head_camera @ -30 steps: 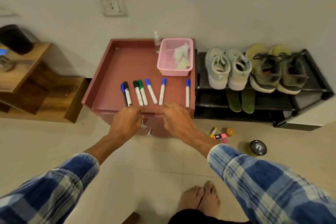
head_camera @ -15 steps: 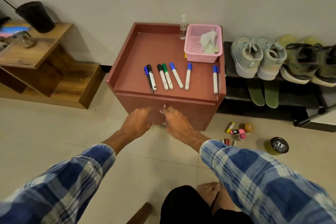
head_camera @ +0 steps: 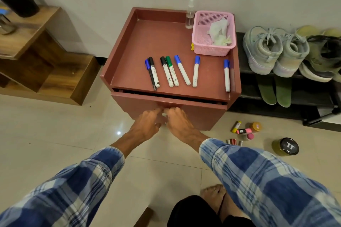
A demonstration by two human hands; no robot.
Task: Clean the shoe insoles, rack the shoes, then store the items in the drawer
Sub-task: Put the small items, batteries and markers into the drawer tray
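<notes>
The reddish-brown table (head_camera: 156, 42) is boxy, with a smooth matte top and a raised rim on three sides. The front edge has none, so a sharp tug could shake the round markers forward and off. Close on its right stands the thin-framed black shoe rack (head_camera: 310, 96), with pale grey-blue sneakers (head_camera: 263, 49) and olive sneakers (head_camera: 323, 55) on its top shelf; racking looks done.

The drawer (head_camera: 199, 114) sits a crack open, a dark slit under the table top. The left hand (head_camera: 145, 127) and right hand (head_camera: 178, 123) meet at its front, fingers curled in on the small metal handle (head_camera: 164, 115), though knuckles hide how much each grips. Two hands on so small a handle may slip, or pull the drawer askew so it binds.

The pink basket (head_camera: 212, 50), of perforated plastic, holds crumpled white tissue. Two flat green insoles (head_camera: 267, 90) lie on the lower shelf under the pale sneakers. A squat black-lidded jar (head_camera: 286, 146) stands on the glossy tiled floor.

Seven markers (head_camera: 182, 70), capped blue, black and green, lie in a loose row near the front edge. A clear spray bottle (head_camera: 190, 16) stands just left of the basket. Small tubes and pots (head_camera: 243, 131) lie scattered on the floor by the table's right corner, where a foot could kick them.
</notes>
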